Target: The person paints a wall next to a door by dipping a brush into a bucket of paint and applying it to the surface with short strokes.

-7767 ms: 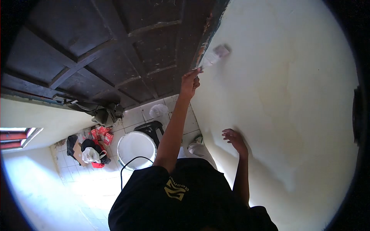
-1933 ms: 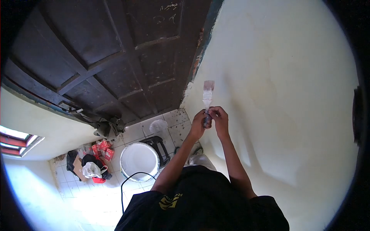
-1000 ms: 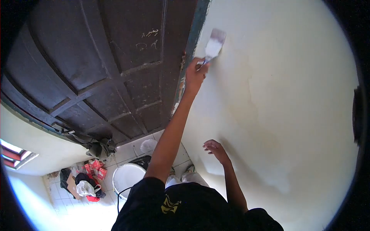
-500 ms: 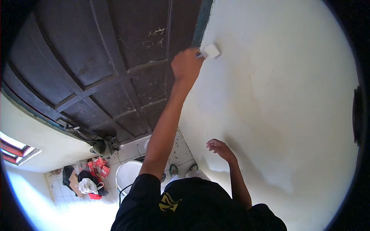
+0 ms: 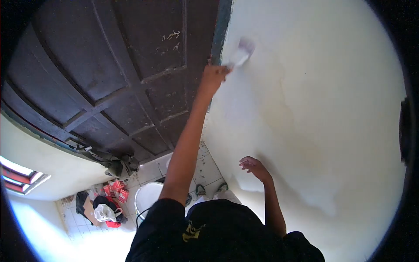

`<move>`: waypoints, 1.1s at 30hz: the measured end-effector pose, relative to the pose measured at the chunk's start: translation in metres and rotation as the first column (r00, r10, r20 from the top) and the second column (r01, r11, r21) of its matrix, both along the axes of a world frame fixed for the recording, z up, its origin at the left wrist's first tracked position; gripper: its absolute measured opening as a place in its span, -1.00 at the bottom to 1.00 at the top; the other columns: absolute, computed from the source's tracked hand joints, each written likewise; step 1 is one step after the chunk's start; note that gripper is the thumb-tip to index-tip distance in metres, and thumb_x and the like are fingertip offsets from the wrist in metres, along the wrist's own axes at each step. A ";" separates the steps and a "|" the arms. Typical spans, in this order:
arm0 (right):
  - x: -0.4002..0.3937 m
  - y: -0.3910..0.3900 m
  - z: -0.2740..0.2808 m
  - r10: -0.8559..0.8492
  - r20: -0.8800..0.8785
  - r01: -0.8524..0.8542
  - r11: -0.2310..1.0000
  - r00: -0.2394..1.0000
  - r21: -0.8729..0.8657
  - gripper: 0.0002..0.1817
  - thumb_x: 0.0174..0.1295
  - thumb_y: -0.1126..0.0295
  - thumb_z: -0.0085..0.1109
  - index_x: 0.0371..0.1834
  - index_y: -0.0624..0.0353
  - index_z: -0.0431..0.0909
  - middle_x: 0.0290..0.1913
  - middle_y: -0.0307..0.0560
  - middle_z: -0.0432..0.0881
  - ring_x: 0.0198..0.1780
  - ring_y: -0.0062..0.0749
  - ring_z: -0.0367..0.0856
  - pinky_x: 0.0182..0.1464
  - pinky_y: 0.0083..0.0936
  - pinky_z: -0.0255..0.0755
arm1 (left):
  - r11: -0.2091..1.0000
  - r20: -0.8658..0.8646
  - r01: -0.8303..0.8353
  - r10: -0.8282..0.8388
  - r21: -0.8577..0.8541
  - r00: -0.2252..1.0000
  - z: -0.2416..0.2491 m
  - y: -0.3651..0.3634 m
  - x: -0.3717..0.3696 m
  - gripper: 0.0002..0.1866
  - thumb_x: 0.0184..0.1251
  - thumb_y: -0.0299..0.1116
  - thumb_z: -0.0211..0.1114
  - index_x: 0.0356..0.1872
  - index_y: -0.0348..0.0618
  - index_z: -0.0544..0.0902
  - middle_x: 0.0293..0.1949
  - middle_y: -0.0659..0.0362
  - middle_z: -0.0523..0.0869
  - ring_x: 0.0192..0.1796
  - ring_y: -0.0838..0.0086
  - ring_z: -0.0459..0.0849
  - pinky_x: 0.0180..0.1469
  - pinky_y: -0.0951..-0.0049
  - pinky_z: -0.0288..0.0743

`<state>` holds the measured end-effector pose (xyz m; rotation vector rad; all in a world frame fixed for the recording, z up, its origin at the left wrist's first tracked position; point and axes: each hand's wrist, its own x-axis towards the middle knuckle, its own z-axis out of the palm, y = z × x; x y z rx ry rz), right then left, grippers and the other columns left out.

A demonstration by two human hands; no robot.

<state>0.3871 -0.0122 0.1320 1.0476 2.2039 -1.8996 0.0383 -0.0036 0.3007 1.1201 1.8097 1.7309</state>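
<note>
My left hand is stretched far forward, closed round the handle of a flat paintbrush. The brush's wide head is at the cream wall, just right of the dark door frame; motion blurs it, and my fingers hide most of its handle. Lower down, my right hand hovers near the same wall, with loosely bent fingers apart and nothing in them.
A panelled brown door fills the upper left. Beside my feet stands a white bucket on the tiled floor. Red packets and a white plastic bag lie by the left wall.
The brush head has swung upward and slightly right along the wall, and my left wrist has turned. My right hand has shifted slightly right in view.
</note>
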 end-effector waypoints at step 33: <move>0.016 -0.077 0.065 -0.102 -0.514 0.160 0.985 0.852 0.069 -0.71 0.45 0.28 0.02 0.11 0.16 0.52 0.03 -0.14 0.65 0.01 -0.45 0.59 0.02 -0.45 0.48 | 0.973 0.696 -0.125 -0.045 0.192 0.717 -0.062 -0.162 0.221 -0.79 0.48 -0.32 0.00 0.00 -0.10 0.50 -0.58 0.33 0.44 -0.62 0.77 0.27 -0.63 0.67 0.10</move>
